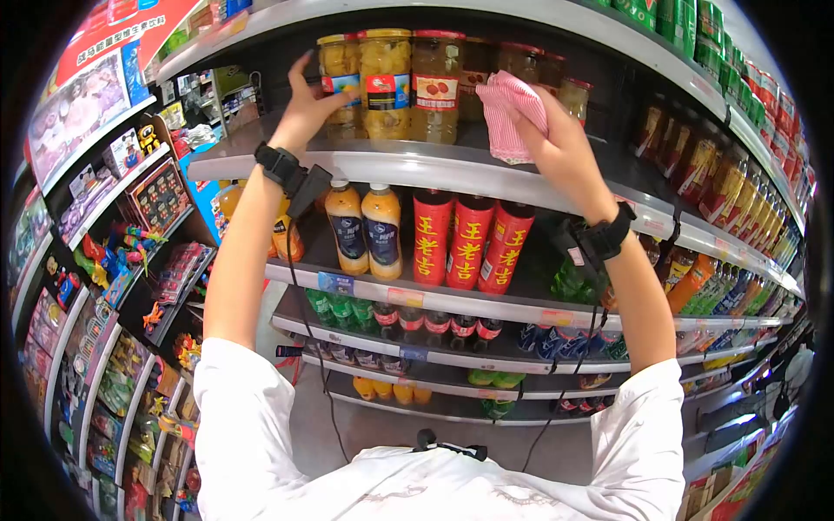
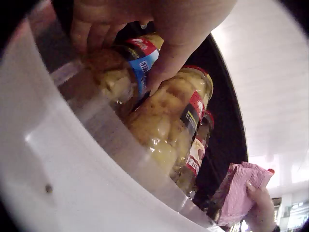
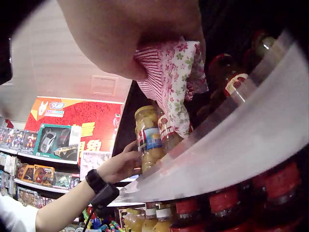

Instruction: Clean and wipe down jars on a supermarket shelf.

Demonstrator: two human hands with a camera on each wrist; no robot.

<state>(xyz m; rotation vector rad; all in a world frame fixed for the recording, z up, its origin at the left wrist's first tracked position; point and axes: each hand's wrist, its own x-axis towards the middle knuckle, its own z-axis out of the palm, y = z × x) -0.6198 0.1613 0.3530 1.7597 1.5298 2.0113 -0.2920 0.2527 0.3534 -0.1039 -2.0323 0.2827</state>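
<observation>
At the left end of the shelf stands a glass jar of yellow fruit (image 1: 340,59) with a blue label. My left hand (image 1: 301,111) grips it, the thumb across its front and the fingers at its far side. Close to its right are a larger jar of yellow fruit (image 1: 386,62) and a red-lidded jar (image 1: 437,91) with red fruits on its label. My right hand (image 1: 566,154) pinches a pink striped cloth (image 1: 502,122) in front of more jars. In the right wrist view, a floral side of the cloth (image 3: 177,79) faces out.
A white shelf edge (image 1: 417,170) runs below the jars. Under it stand orange drink bottles (image 1: 380,230) and red cylindrical packs (image 1: 473,243). Another shelf edge (image 1: 486,13) passes overhead. Toys hang on a rack (image 1: 113,260) at the left. Cables dangle from both wrists.
</observation>
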